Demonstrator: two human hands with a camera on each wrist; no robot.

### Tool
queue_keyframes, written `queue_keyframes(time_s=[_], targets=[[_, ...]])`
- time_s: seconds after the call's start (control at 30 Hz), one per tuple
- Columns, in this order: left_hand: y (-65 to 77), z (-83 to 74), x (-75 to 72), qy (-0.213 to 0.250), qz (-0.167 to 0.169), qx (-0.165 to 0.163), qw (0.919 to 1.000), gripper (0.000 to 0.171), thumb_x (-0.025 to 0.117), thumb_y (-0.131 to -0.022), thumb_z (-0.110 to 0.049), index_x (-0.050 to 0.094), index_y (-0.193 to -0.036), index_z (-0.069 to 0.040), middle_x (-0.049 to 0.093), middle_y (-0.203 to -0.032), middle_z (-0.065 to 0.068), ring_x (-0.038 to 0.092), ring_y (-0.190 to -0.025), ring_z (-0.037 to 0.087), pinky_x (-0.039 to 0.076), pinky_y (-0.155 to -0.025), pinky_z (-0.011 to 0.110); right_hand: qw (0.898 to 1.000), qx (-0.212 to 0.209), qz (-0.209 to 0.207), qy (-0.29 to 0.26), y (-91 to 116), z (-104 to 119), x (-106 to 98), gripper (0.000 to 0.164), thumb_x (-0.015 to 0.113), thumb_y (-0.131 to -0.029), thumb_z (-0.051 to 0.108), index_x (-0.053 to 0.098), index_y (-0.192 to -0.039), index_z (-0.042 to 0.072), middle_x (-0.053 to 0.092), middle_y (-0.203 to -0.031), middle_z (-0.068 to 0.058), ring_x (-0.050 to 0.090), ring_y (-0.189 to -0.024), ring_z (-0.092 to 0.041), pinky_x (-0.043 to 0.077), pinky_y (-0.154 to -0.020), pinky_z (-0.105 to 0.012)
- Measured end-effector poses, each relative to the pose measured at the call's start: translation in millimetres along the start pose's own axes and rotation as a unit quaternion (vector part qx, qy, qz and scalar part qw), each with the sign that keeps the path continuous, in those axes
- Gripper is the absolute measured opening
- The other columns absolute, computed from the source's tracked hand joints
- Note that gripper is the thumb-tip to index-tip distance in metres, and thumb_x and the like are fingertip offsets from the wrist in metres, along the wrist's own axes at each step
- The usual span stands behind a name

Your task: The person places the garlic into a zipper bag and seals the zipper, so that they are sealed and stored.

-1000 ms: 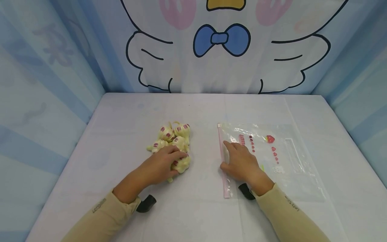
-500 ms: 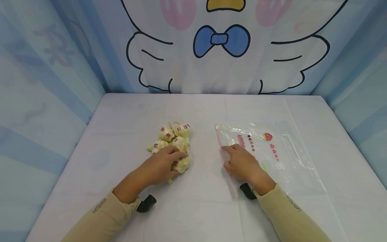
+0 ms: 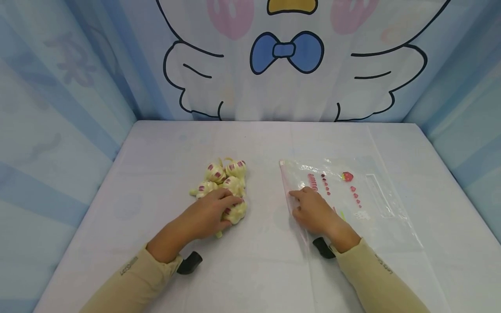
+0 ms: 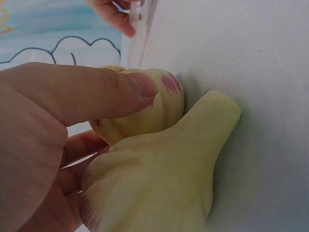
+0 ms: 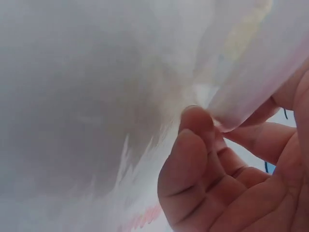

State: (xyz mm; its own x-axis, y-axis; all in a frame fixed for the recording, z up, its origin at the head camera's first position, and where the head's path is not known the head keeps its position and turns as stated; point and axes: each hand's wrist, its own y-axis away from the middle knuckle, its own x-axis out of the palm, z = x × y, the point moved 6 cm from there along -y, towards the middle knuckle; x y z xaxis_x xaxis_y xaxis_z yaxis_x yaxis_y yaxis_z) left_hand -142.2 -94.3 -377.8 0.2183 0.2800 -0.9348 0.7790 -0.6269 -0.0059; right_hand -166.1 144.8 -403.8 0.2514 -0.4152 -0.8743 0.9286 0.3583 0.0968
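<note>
Left hand (image 3: 207, 213): fingers curled round one pale yellow, purple-streaked plastic garlic bulb (image 3: 235, 212) at the near edge of the garlic pile (image 3: 223, 178), mid-table. Right hand (image 3: 313, 211): thumb and fingers pinching the pink-zippered edge of a clear printed plastic bag (image 3: 352, 204), lying flat on the white table (image 3: 156, 148).

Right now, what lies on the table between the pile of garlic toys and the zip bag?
Nothing: in the head view only bare white table separates the garlic toys from the zip bag.
</note>
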Motion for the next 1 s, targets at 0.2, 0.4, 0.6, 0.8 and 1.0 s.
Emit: queue_keyframes(time_s=[0.2,0.4,0.6,0.8,1.0], targets=[[-1.7,-1.2,1.3,-0.030,-0.004,0.013,0.9995,0.053,0.083,-0.084,-0.016,0.062,-0.133,-0.010,0.056,-0.115,0.006,0.054,-0.095,0.017,0.050,-0.079,0.033,1.000,-0.006,-0.009,-0.013,2.0,-3.0,-7.0,0.052,0.054,-0.084,0.002,0.057,-0.135,-0.006,0.059,-0.112,-0.017,0.053,-0.088,-0.024,0.047,-0.078,-0.040],[-2.8,-3.6,1.8,-0.046,-0.004,0.016,0.9988,0.054,0.084,-0.083,-0.016,0.063,-0.132,-0.009,0.057,-0.113,0.007,0.056,-0.095,0.019,0.051,-0.079,0.034,1.000,-0.008,-0.013,-0.014,4.5,-6.3,-11.5,0.052,0.061,-0.086,0.005,0.055,-0.135,-0.007,0.055,-0.104,-0.013,0.049,-0.078,-0.019,0.045,-0.070,-0.035],[-2.2,-8.7,-0.2,-0.045,-0.017,0.029,0.9984,0.052,0.084,-0.083,-0.015,0.063,-0.130,-0.009,0.058,-0.115,0.008,0.058,-0.100,0.021,0.052,-0.083,0.036,1.000,0.000,-0.011,-0.023,6.6,-7.9,-14.1,0.055,0.070,-0.087,0.011,0.054,-0.136,-0.006,0.054,-0.104,-0.012,0.050,-0.079,-0.018,0.046,-0.069,-0.034],[-1.8,-14.9,-5.1,-0.023,-0.050,0.050,0.9972,0.053,0.083,-0.083,-0.019,0.061,-0.131,-0.010,0.057,-0.118,0.008,0.058,-0.103,0.022,0.052,-0.085,0.037,0.999,0.004,-0.010,-0.032,8.0,-7.8,-16.4,0.056,0.073,-0.086,0.012,0.054,-0.136,-0.005,0.053,-0.101,-0.010,0.049,-0.078,-0.017,0.046,-0.067,-0.032],[-5.9,-22.0,-8.0,0.032,-0.090,0.066,0.9933,0.055,0.083,-0.083,-0.022,0.058,-0.132,-0.011,0.058,-0.118,0.005,0.056,-0.100,0.017,0.052,-0.084,0.034,0.999,0.000,-0.015,-0.040,9.5,-7.2,-19.1,0.053,0.073,-0.087,0.011,0.055,-0.135,-0.006,0.052,-0.098,-0.009,0.050,-0.077,-0.017,0.046,-0.067,-0.032]])
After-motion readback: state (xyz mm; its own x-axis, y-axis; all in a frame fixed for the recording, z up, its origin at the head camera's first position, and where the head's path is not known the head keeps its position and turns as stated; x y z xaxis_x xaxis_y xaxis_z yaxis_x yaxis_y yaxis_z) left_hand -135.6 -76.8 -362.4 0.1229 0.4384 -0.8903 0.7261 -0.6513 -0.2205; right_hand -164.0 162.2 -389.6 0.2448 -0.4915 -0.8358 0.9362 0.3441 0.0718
